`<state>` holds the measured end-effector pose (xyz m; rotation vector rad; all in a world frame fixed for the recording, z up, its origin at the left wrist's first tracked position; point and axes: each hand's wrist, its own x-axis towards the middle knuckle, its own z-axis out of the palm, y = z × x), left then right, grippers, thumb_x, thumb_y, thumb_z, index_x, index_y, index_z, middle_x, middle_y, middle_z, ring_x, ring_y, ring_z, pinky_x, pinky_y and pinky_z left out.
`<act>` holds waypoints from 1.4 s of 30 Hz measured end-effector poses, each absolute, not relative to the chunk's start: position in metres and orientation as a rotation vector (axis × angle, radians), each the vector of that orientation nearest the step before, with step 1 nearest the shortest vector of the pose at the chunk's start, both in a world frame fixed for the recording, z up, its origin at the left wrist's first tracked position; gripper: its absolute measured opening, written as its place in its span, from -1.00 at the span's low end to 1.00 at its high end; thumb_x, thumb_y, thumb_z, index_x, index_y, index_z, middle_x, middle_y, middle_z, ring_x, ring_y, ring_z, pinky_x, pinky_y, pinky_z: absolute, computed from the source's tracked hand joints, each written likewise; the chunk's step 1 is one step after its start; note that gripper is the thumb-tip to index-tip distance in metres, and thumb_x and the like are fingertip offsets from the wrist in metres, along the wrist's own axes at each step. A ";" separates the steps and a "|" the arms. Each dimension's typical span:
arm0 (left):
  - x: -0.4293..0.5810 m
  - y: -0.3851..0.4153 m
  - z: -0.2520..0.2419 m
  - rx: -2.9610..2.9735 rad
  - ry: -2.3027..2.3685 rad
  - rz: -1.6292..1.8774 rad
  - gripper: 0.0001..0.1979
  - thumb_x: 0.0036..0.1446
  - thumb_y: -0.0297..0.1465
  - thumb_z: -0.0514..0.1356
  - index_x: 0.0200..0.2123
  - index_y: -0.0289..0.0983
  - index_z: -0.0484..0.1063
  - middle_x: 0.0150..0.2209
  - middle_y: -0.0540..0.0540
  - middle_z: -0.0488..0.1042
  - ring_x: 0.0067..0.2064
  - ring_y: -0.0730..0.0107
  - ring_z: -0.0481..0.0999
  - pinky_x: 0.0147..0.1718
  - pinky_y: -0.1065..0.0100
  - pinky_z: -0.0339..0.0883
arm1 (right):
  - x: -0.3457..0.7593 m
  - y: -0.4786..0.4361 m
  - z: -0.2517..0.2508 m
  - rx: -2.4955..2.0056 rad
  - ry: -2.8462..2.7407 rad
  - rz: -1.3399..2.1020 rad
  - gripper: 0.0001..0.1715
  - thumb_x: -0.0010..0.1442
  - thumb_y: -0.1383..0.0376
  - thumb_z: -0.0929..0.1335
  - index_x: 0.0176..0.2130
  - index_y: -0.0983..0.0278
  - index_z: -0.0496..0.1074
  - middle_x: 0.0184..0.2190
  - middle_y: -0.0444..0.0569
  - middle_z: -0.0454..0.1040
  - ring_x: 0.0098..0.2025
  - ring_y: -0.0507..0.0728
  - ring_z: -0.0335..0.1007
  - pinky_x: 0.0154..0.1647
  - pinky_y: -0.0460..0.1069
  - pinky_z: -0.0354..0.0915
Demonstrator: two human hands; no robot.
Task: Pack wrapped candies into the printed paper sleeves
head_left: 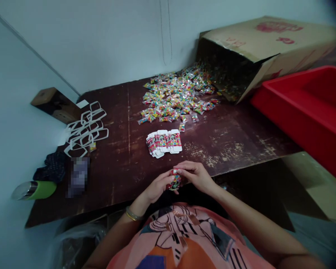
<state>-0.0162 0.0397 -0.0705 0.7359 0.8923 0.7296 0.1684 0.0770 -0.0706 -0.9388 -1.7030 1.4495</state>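
Note:
Between my hands, just in front of the table's near edge, is a small printed candy box [174,182], red with a colourful pattern. My left hand [158,185] grips it from the left side, fingers closed around it. With its fingertips at the upper end of the box, my right hand [196,175] is closed on it too. A fanned stack of flat printed candy boxes [164,142] lies on the table just beyond my hands. Farther back spreads a large heap of small clear candy packets [176,95] with bright contents.
A cardboard box [268,41] lies on its side at the back right, packets at its mouth. Beside it stands a red plastic bin [305,108]. White plastic frames [86,129], a wooden block [54,104], dark cloth [50,167] and a green bottle [42,189] occupy the left.

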 end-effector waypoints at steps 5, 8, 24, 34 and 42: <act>-0.014 0.031 -0.073 0.619 0.925 0.662 -0.53 0.11 -0.15 0.19 0.04 -0.26 0.36 -0.19 -0.17 0.50 -0.26 0.25 0.49 -0.42 0.33 0.38 | 0.167 0.059 -0.086 -0.912 -1.797 1.201 -0.68 0.24 0.21 0.32 -0.01 0.12 0.48 -0.11 0.02 0.50 -0.10 0.13 0.40 -0.06 0.07 0.35; -0.012 0.032 -0.076 0.705 0.904 0.659 -0.51 0.13 -0.14 0.18 0.07 -0.24 0.35 -0.06 -0.18 0.47 -0.08 0.21 0.46 -0.18 0.26 0.37 | 0.195 0.062 -0.077 -0.965 -1.831 1.293 -0.71 0.27 0.22 0.29 -0.05 0.13 0.50 -0.16 0.01 0.53 -0.12 0.13 0.42 -0.08 0.06 0.36; -0.020 0.036 -0.082 0.796 1.043 0.656 -0.62 0.12 -0.18 0.18 -0.06 -0.28 0.42 -0.16 -0.19 0.48 -0.19 0.32 0.48 -0.21 0.32 0.29 | 0.137 0.220 -0.101 -1.140 -2.824 0.164 -0.57 0.15 0.38 0.33 0.03 0.45 0.37 -0.01 0.26 0.41 -0.01 0.28 0.34 -0.04 0.08 0.29; -0.027 0.059 -0.089 0.411 0.834 0.948 -0.54 0.10 -0.10 0.15 -0.05 -0.31 0.38 -0.09 -0.24 0.49 -0.07 0.16 0.46 -0.07 0.15 0.28 | 0.153 0.119 -0.079 -0.800 -2.785 0.219 -0.67 0.27 0.35 0.26 0.03 0.31 0.37 -0.03 0.11 0.45 -0.05 0.21 0.34 -0.03 0.09 0.27; -0.006 0.043 -0.082 0.494 1.099 0.767 -0.77 -0.21 -0.53 0.23 -0.36 -0.36 0.42 -0.51 -0.06 0.51 -0.45 0.35 0.47 -0.35 0.31 0.31 | 0.159 0.081 -0.083 -0.982 -2.207 0.651 -0.67 0.21 0.28 0.33 0.00 0.17 0.40 0.06 0.07 0.37 0.08 0.25 0.19 0.06 0.22 0.21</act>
